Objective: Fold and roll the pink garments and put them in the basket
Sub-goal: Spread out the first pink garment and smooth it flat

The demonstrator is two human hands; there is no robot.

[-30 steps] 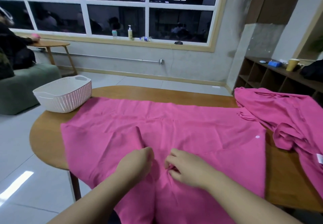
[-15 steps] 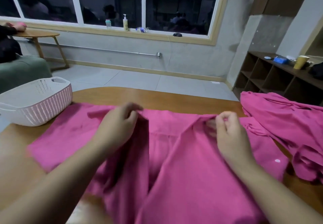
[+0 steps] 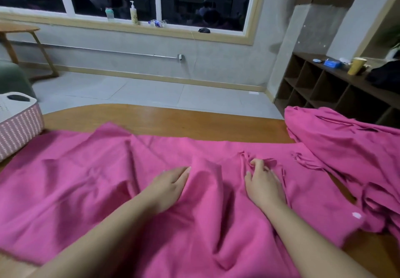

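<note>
Your left hand [image 3: 171, 185] lies on the spread pink garment [image 3: 86, 182] with its fingers straight, touching a raised fold of the cloth. Your right hand [image 3: 263, 182] rests just beside it, and its fingers are curled and pinch a small bunch of the fabric. The garment covers most of the wooden table [image 3: 173, 121]. A second pink garment [image 3: 350, 147] lies crumpled at the right. The white basket [image 3: 19, 126] stands at the left edge of the table.
</note>
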